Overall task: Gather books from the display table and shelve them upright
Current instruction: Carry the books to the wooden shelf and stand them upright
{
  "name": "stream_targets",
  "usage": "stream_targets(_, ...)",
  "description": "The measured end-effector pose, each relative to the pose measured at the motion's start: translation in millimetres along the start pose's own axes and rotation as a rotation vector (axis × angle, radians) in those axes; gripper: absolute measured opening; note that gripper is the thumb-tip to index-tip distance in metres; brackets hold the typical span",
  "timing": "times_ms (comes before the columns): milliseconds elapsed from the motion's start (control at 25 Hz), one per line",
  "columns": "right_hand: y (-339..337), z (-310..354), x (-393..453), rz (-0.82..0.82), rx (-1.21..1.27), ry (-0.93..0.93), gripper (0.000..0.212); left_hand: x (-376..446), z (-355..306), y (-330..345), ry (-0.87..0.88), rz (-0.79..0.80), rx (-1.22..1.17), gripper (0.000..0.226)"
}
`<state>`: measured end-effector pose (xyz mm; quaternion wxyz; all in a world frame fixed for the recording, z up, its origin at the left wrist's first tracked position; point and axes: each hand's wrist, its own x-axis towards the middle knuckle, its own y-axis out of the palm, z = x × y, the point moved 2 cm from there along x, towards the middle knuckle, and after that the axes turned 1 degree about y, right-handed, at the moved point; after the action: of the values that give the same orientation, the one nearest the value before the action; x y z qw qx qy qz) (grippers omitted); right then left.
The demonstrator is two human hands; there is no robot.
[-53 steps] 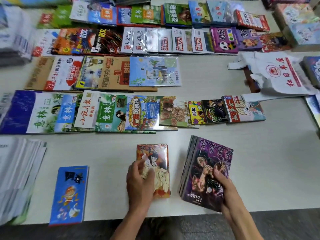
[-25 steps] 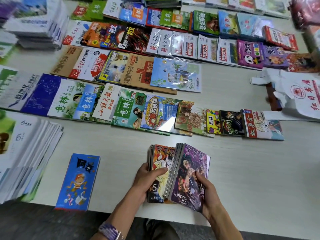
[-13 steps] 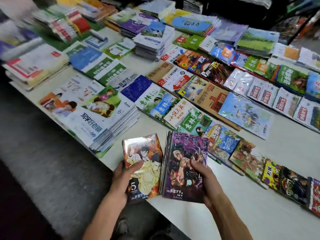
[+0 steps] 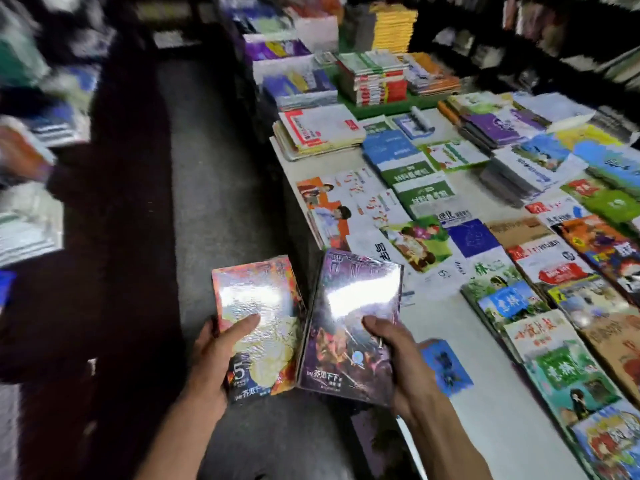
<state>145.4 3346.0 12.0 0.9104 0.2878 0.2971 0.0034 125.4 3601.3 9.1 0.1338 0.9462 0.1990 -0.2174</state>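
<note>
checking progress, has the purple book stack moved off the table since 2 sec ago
Yes. The purple book stack, gripped in the right hand, was resting on the display table and is now lifted past its near edge, over the floor.

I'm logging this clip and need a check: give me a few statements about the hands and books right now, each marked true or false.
1. The left hand holds the orange book. True.
2. The right hand is empty. False: it grips the purple book.
3. Both held books lie flat on the table. False: they are lifted, mostly over the floor.
4. A small blue book lies near the table edge. True.
</note>
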Motion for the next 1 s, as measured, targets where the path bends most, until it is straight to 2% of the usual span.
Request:
stream_targets(120, 76.1, -15.0, 24.2, 0.051, -0.074, 0.042, 0.050, 8.1, -37.7, -60.8, 0.086, -0.134, -0.032, 0.042)
stream_targets(280, 153.3, -28.1, 48.7, 0.182, -0.159, 0.087, 0.044, 12.1, -67.1, -115.2, 0.178, -0.238, -0.121, 0.026)
stream_targets(400, 202.8, -37.2, 67.8, 0.308, -0.232, 0.178, 0.054, 8.3, -81.6, -146.1, 0.234, -0.312, -0.219, 0.032)
stream_targets(480, 233.8, -44.3, 81.6, 0.408, -0.290, 0.239, 0.050, 5.9, -91.8, -164.1, 0.274, -0.409, -0.248, 0.035)
stream_targets(640, 282.5, -53.2, 108.5, 0.604, -0.330, 0.355, 0.056, -3.2, -107.9, -182.6, 0.339, -0.661, -0.349, 0.025)
stream_targets(720, 307.4, -54.4, 116.8, 0.695, -0.415, 0.397, 0.047, -16.2, -112.8, -184.9, 0.351, -0.751, -0.406, 0.034)
stream_targets(840, 337.9, -60.9, 122.4, 0.777, -0.503, 0.466, 0.024, -37.3, -109.1, -189.0, 0.351, -0.890, -0.491, 0.063)
stream_targets(920, 357.9, -69.3, 115.0, 0.835, -0.538, 0.550, 0.019, -56.1, -110.2, -193.5, 0.387, -0.996, -0.566, 0.084)
stream_targets(1000, 379.6, -79.6, 97.3, 0.908, -0.587, 0.621, 0.018, -80.8, -113.5, -198.4, 0.439, -1.094, -0.629, 0.094)
